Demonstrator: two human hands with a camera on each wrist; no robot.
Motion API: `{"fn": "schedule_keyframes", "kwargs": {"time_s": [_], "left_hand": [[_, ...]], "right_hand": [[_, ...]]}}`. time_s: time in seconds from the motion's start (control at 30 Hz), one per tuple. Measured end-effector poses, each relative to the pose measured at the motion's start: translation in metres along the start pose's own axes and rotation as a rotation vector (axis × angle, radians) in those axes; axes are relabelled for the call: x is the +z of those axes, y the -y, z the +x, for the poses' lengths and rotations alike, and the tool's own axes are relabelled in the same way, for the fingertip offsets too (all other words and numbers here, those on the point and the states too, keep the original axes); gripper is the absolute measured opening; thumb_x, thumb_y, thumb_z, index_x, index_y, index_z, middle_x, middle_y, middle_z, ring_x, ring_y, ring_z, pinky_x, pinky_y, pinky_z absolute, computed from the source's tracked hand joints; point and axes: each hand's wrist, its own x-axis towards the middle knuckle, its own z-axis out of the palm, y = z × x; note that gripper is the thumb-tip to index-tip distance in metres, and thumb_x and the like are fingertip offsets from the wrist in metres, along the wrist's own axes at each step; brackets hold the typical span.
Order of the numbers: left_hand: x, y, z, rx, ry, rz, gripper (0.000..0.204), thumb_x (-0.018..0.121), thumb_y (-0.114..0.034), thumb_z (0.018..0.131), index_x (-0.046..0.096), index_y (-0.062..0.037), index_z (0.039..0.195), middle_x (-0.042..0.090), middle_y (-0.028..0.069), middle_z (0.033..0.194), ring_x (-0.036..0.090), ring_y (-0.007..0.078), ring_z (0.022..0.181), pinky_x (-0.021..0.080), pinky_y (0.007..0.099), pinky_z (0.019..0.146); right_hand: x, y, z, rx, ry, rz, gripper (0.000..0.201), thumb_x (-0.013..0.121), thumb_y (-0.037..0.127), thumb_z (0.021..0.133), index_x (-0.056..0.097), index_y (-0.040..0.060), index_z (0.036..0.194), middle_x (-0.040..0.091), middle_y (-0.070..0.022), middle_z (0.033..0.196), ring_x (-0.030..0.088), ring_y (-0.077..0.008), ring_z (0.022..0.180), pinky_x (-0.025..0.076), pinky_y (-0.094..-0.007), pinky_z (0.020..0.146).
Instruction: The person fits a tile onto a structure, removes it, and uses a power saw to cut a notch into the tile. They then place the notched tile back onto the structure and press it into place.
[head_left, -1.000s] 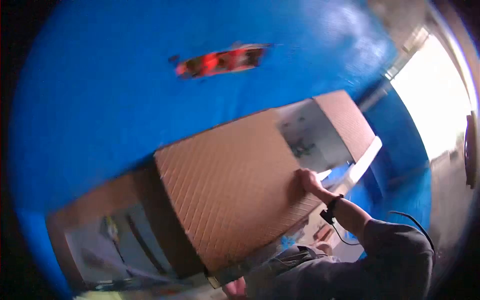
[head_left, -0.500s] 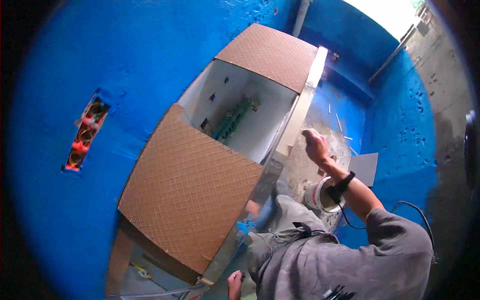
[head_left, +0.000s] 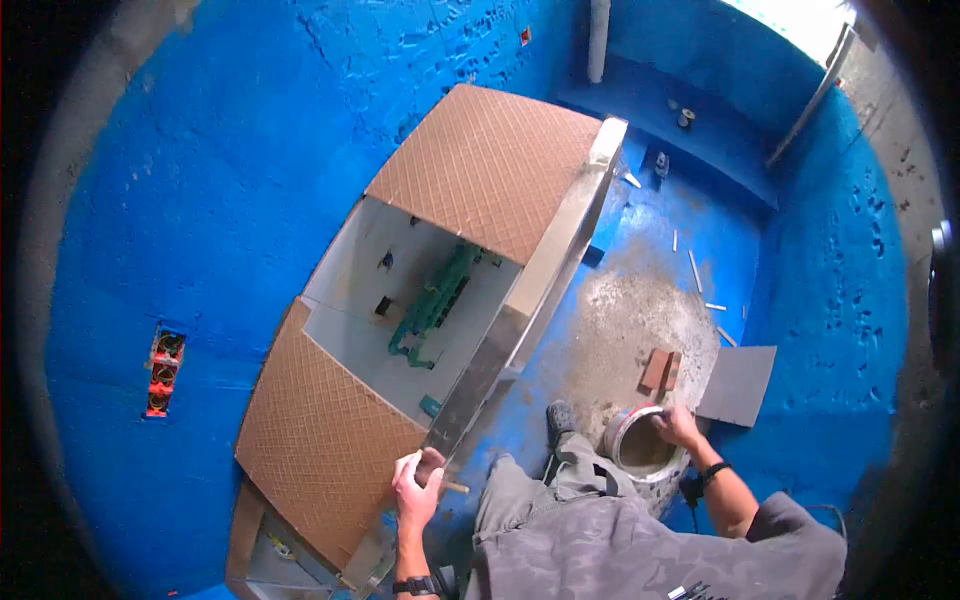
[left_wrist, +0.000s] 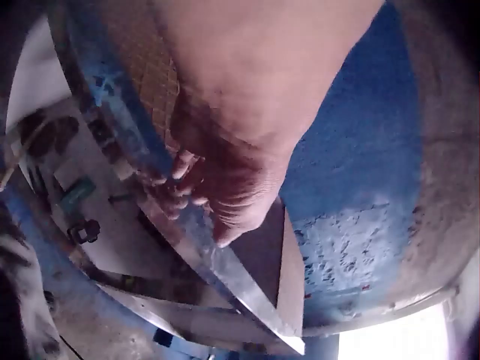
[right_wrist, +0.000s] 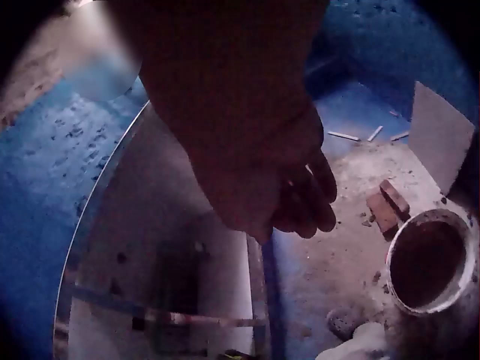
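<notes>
At the near end of the board assembly's pale edge strip (head_left: 478, 375), my left hand (head_left: 415, 495) curls its fingers and thumb about a small brown object (head_left: 430, 466). A short light stick (head_left: 456, 488) projects beside it. The left wrist view shows my left hand (left_wrist: 232, 165) bent over the strip (left_wrist: 225, 270), its grip partly hidden. My right hand (head_left: 682, 430) is over the rim of a round bucket (head_left: 612, 440), fingertips hard to see. In the right wrist view my right hand (right_wrist: 247, 165) hangs with fingers loosely bent, no held thing visible, left of the bucket (right_wrist: 393, 277).
Brown cross-hatched panels (head_left: 495, 160) flank an opening with a green object (head_left: 440, 300) inside. Past the bucket are brick pieces (head_left: 655, 369) and a grey board (head_left: 738, 385). Narrow white strips (head_left: 694, 270) lie on the floor. A blue wall (head_left: 200, 250) stands at the left.
My right hand has moved from the panel edge, across the floor area, down to the bucket. My left hand has come up to the near edge of the assembly. The head view has turned.
</notes>
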Motion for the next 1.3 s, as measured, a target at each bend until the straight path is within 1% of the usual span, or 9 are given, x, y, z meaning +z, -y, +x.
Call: {"fn": "schedule_keyframes", "kwargs": {"time_s": [0.17,0.43,0.63,0.7,0.9,0.97,1.07,1.17,1.3], "left_hand": [[0.005,-0.025,0.03,-0.336,0.006,0.109,0.033,0.072,-0.024,0.081,0.07,0.0016,0.101,0.068,0.0195,0.096,0.068,0.0348,0.086,0.053,0.0431,0.08],[0.032,-0.05,0.13,-0.359,0.029,0.183,0.033,0.072,-0.027,0.083,0.072,0.002,0.099,0.074,0.0175,0.09,0.072,0.0297,0.084,0.056,0.0392,0.079],[0.102,-0.046,0.277,-0.312,-0.097,-0.42,0.03,0.07,-0.02,0.093,0.067,0.0061,0.107,0.071,0.0097,0.088,0.066,0.0158,0.076,0.054,0.0285,0.072],[0.117,-0.056,0.321,-0.412,-0.065,-0.661,0.035,0.069,-0.023,0.095,0.062,0.0052,0.114,0.069,0.0087,0.092,0.065,0.0158,0.079,0.052,0.0255,0.071],[0.163,-0.084,0.431,-0.7,-0.167,-0.936,0.047,0.066,-0.035,0.097,0.055,0.003,0.122,0.064,0.0123,0.105,0.064,0.0214,0.088,0.053,0.0313,0.074],[0.185,-0.072,0.454,-0.766,-0.178,-0.993,0.042,0.066,-0.04,0.096,0.057,-0.0009,0.108,0.064,0.0124,0.102,0.065,0.0239,0.089,0.054,0.0385,0.073],[0.207,-0.075,0.476,-0.796,-0.235,-1.031,0.034,0.066,-0.039,0.096,0.059,-0.006,0.095,0.064,0.0062,0.089,0.064,0.0216,0.076,0.053,0.0368,0.066],[0.24,-0.064,0.49,-0.8,-0.527,-1.04,0.035,0.067,-0.04,0.095,0.058,-0.0066,0.089,0.062,0.0041,0.085,0.062,0.0185,0.074,0.051,0.0362,0.063],[0.257,-0.062,0.495,-0.913,-0.639,-0.752,0.049,0.068,-0.047,0.094,0.059,0.0015,0.095,0.062,0.0083,0.101,0.055,0.0204,0.092,0.047,0.0381,0.086]], "right_hand": [[-0.007,-0.029,0.003,0.128,0.005,0.091,0.029,0.062,0.031,0.086,0.075,0.0069,0.096,0.069,-0.0254,0.094,0.068,-0.0432,0.089,0.053,-0.052,0.082],[-0.042,-0.019,0.075,0.047,-0.055,0.178,0.026,0.064,0.027,0.087,0.073,0.0029,0.09,0.069,-0.022,0.083,0.07,-0.0371,0.079,0.053,-0.0459,0.071],[-0.176,0.058,0.176,-0.067,-0.189,0.267,0.029,0.066,0.032,0.089,0.072,0.0032,0.089,0.068,-0.021,0.078,0.068,-0.0332,0.071,0.053,-0.0434,0.066],[-0.234,0.091,0.207,-0.122,-0.118,0.291,0.029,0.063,0.026,0.093,0.072,-0.0014,0.092,0.072,-0.0128,0.074,0.069,-0.0201,0.068,0.054,-0.0354,0.066],[-0.383,0.213,0.318,-0.412,-0.119,0.366,0.026,0.062,0.021,0.097,0.067,-0.0025,0.087,0.067,-0.0055,0.073,0.062,-0.0112,0.071,0.051,-0.0308,0.067],[-0.413,0.248,0.367,-0.44,-0.121,0.335,0.026,0.062,0.023,0.097,0.068,-0.0017,0.09,0.065,-0.0047,0.073,0.059,-0.011,0.07,0.05,-0.0302,0.066],[-0.436,0.288,0.456,-0.621,-0.243,0.194,0.032,0.064,0.031,0.092,0.072,0.001,0.099,0.071,-0.0203,0.087,0.07,-0.0323,0.079,0.054,-0.0413,0.074],[-0.438,0.327,0.558,-0.58,-0.257,0.104,0.031,0.065,0.03,0.09,0.072,0.0012,0.098,0.07,-0.0229,0.097,0.068,-0.0389,0.09,0.054,-0.0464,0.079],[-0.419,0.364,0.664,-0.706,-0.383,-0.08,0.028,0.065,0.028,0.087,0.071,0.0011,0.095,0.067,-0.0253,0.102,0.065,-0.0414,0.098,0.053,-0.0486,0.085]]}}
